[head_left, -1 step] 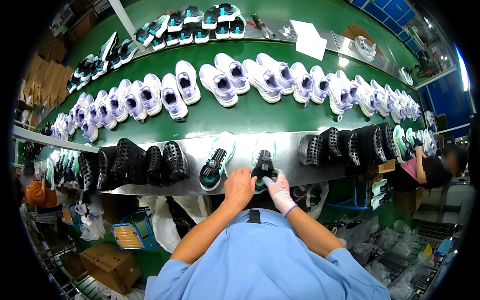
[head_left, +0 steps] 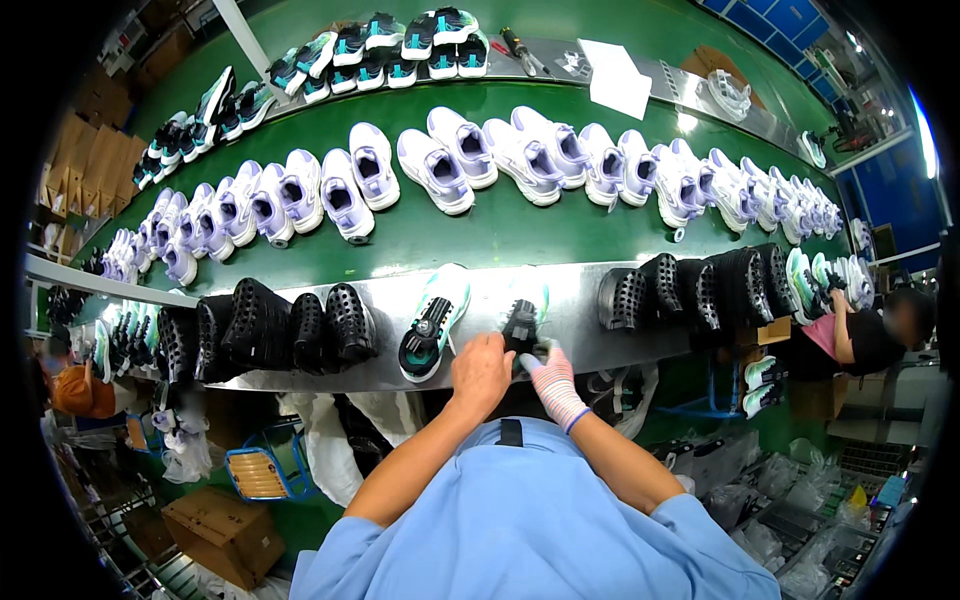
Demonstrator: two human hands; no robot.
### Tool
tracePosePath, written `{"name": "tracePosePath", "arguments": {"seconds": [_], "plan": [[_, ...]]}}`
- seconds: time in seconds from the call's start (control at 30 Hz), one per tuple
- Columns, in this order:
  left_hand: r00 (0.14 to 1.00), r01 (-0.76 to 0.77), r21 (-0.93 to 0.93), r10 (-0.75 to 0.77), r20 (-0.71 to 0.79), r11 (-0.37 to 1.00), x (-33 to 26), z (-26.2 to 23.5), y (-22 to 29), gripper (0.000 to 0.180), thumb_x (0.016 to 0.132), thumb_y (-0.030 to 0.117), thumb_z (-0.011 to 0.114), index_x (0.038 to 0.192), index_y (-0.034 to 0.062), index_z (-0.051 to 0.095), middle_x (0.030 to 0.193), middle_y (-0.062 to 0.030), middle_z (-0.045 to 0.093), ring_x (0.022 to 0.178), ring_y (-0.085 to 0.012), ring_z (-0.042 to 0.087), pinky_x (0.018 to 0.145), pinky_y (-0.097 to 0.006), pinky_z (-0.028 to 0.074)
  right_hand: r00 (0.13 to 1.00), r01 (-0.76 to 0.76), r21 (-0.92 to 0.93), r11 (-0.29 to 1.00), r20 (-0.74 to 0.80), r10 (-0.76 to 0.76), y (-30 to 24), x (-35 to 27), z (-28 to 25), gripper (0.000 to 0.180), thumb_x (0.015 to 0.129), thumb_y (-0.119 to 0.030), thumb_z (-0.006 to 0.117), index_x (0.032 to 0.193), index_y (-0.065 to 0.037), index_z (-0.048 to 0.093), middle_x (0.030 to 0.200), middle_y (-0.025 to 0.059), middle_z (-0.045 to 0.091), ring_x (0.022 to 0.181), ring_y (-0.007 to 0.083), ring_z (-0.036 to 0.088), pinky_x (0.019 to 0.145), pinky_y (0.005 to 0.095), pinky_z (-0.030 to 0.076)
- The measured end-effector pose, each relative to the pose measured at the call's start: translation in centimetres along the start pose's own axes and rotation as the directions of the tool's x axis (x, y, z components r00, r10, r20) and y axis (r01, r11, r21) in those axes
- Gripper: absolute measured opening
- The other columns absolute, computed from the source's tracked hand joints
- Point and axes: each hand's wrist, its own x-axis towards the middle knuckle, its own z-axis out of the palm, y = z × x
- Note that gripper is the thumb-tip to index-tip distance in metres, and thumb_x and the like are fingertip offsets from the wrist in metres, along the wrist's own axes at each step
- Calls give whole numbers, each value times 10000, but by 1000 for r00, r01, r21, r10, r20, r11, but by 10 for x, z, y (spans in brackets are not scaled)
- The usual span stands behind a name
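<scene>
A white and mint sneaker with black straps [head_left: 519, 325] lies toe-away on the metal ledge [head_left: 400, 283] in front of me. My left hand [head_left: 481, 370], bare, is closed against its near left side. On its near right side my right hand [head_left: 556, 385], in a striped knit glove with bare-looking fingertips, pinches the shoe's edge; those tips are slightly blurred. The heel opening is mostly hidden by my hands. Left of them, a matching sneaker [head_left: 433, 325] rests on the ledge, its lace end hanging near my left hand.
Black perforated shoes [head_left: 350, 322] line the ledge on the left, with more black shoes [head_left: 660, 285] on the right. A row of white and lilac sneakers [head_left: 437, 170] covers the green belt [head_left: 430, 240] beyond. Across it lie pliers [head_left: 525, 50] and paper [head_left: 613, 80]. A co-worker [head_left: 875, 330] is at right.
The sneaker between my hands has shifted slightly left, and its near end shows less. My gloved right hand has moved a little left. My left hand stays nearly in place.
</scene>
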Motion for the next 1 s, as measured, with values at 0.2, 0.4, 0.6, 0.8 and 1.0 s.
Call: {"name": "tracePosePath", "arguments": {"seconds": [0.2,0.4,0.6,0.8,1.0], "plan": [[994,-6,130,20,-111,991,9,-5,-16,234,766,150,825,902,57,658,936,-134,600,905,-371,614,760,-489,527,927,373,-168,912,43,-372,-18,26,-46,399,883,-136,649,1278,-77,658,1115,210,712,1060,409,669,975,454,528],[991,125,131,-118,-67,983,10,13,-19,271,757,164,838,883,39,634,949,-152,602,918,-373,647,718,-499,552,557,814,-212,541,551,-621,-89,64,-61,535,804,-80,700,1331,-103,606,1282,165,628,1175,400,599,1035,465,502],[989,110,106,-98,-108,988,4,24,-19,235,759,100,800,891,43,614,944,-156,583,895,-369,647,740,-487,551,404,886,-193,423,768,-497,-113,81,-63,510,746,-148,722,1254,-130,674,1149,181,636,1101,399,624,967,486,525],[987,144,156,-130,-96,977,6,31,-14,196,745,92,796,911,46,703,938,-149,596,884,-373,656,739,-500,543,467,852,-257,456,769,-438,-121,84,-65,536,742,-182,715,1274,-138,680,1094,208,625,1057,423,623,928,504,528],[957,291,31,-291,-8,956,21,21,-9,462,759,158,861,1092,51,558,1036,-190,613,926,-409,685,760,-494,572,509,854,-212,475,526,-682,-85,84,-70,685,762,-144,696,1428,-73,552,1252,253,622,1154,448,608,1021,487,511]]}}
